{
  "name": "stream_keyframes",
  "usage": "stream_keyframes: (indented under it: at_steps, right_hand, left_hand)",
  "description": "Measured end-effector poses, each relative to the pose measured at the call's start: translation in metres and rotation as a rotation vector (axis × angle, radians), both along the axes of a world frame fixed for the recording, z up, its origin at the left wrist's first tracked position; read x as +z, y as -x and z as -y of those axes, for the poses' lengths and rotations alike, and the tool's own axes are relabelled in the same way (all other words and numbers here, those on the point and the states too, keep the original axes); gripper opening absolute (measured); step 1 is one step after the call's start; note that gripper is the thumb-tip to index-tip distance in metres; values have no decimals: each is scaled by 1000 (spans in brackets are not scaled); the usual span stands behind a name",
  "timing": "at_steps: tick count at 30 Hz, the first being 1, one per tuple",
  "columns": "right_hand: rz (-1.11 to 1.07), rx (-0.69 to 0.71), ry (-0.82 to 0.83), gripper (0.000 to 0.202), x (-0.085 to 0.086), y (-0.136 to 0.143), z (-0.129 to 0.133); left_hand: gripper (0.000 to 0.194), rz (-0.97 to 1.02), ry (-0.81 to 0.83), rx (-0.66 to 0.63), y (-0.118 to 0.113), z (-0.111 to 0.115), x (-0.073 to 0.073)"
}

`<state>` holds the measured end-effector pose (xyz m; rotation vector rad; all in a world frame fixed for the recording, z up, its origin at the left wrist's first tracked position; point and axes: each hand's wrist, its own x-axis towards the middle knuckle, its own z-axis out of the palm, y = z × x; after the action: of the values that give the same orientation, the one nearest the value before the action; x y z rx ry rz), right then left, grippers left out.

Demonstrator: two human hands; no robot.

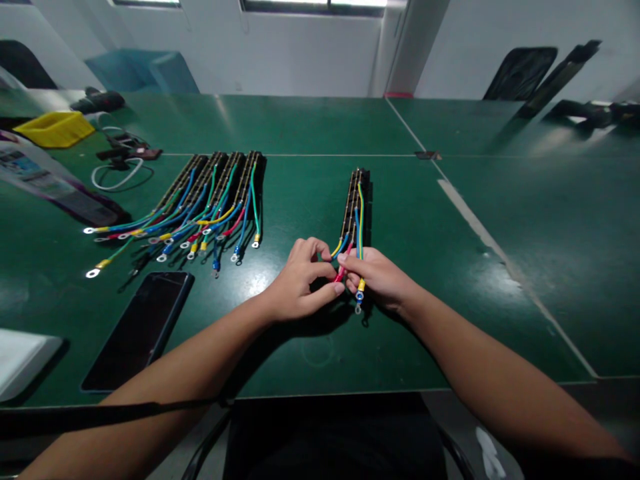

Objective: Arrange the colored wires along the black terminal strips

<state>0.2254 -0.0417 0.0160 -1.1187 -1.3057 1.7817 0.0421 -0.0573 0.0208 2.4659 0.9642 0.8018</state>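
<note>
A dark terminal strip (pixel 352 203) lies lengthwise on the green table, with yellow, blue and red wires at its near end. My left hand (pixel 306 279) pinches the red wire (pixel 339 273) near its tip, thumb below and fingers above. From the right, my right hand (pixel 377 275) holds the wires close to the strip; yellow and blue ring lugs (pixel 360 294) hang below its fingers. Four similar strips (pixel 215 180) lie side by side at the left, their coloured wires fanning toward the near edge and ending in ring lugs.
A black phone (pixel 137 333) and a white box (pixel 25 360) lie at the near left. Farther left are a plastic bag (pixel 55 183), a yellow tray (pixel 55 129) and a white cable (pixel 117 183). Dark tools (pixel 595 115) rest at the far right.
</note>
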Motion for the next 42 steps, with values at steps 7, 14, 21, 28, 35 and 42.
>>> stream_keyframes:
  at_steps: [7, 14, 21, 28, 35, 42]
  right_hand:
    - [83, 6, -46, 29, 2, 0, 1]
    - [112, 5, -94, 28, -1, 1, 0]
    - [191, -10, -112, 28, -4, 2, 0]
    - [237, -7, -138, 28, -3, 2, -1]
    - [246, 22, -160, 25, -8, 2, -3]
    - [263, 17, -139, 22, -2, 3, -2]
  left_hand:
    - [29, 27, 58, -9, -1, 0, 2]
    - [33, -15, -51, 69, -2, 0, 0]
    - [28, -127, -180, 111, 0, 1, -4]
    - [23, -133, -190, 188, -1, 4, -12]
    - [28, -275, -117, 166, -3, 5, -6]
    - [23, -229, -55, 154, -2, 2, -12]
